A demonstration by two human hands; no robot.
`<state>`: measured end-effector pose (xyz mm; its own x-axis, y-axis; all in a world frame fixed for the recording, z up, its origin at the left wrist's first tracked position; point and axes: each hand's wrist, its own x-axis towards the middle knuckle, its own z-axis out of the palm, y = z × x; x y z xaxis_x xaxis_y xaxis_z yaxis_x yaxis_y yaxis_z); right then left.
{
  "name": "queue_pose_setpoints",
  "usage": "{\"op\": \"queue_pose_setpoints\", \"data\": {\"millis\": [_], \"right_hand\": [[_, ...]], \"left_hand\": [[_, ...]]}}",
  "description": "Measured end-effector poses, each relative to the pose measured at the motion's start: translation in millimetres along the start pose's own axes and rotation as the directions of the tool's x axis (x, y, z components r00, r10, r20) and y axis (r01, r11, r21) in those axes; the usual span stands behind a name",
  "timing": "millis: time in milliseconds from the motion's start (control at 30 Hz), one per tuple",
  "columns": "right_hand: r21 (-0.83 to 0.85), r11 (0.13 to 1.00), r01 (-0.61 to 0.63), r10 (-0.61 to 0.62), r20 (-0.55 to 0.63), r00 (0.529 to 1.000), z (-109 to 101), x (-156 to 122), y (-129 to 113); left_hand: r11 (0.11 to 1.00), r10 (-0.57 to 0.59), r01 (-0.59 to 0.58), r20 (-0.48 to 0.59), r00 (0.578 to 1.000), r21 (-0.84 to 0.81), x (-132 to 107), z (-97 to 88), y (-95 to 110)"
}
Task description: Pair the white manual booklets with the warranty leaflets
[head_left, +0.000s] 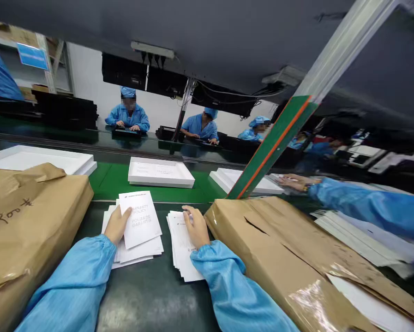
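Edges and room, left to right: a brown kraft-paper package (37,230) bounds the space left of the left hand (117,226); bare dark bench (147,299) opens between both hands' fingers and widens nearer the wearer; a second kraft-paper package (272,258) stands just beside the right hand (196,228).

Surroundings: past the fingertips, a white box tray (160,173) sits on a green mat (110,184); farther right, a slanting green post (272,147) blocks the way.

Papers: the left fingers grasp a Warranty Policy booklet (142,219), thumb on cover, above loosely stacked white leaflets (147,250); its long axis runs away from the wearer, top leaning left, print upright. The right fingers curl over a second leaflet stack (181,251), similarly aligned; whether they grip cannot be told.
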<state>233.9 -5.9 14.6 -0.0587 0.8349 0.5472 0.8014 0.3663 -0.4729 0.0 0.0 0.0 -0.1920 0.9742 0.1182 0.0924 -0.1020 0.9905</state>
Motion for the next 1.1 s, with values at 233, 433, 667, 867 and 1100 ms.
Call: {"op": "queue_pose_setpoints", "data": {"millis": [233,433,667,867,1100], "right_hand": [[0.036,0.999,0.025,-0.028,0.084,0.996,0.3,-0.8,-2.9],[0.06,0.998,-0.001,-0.002,0.041,0.999,-0.4,-0.9,-3.4],[0.175,0.983,0.053,-0.089,0.201,0.976,1.0,-0.4,-5.8],[0.079,0.987,0.142,-0.155,0.2,0.968,-0.7,-0.6,-12.0],[0.046,0.98,0.196,-0.201,0.206,0.958,1.2,-3.4,-14.1]], "left_hand": [[0.999,-0.001,0.001,0.007,1.0,-0.036,-3.5,-1.2,-0.3],[0.997,0.007,-0.005,0.023,1.0,-0.079,-2.8,-1.1,-2.2],[0.994,-0.006,0.009,0.031,0.999,-0.108,-1.6,-0.3,-4.9],[0.994,0.008,-0.005,0.026,1.0,-0.107,-1.6,-0.6,-5.4],[0.996,0.014,-0.012,0.019,1.0,-0.087,-0.4,0.5,-5.0]]}}
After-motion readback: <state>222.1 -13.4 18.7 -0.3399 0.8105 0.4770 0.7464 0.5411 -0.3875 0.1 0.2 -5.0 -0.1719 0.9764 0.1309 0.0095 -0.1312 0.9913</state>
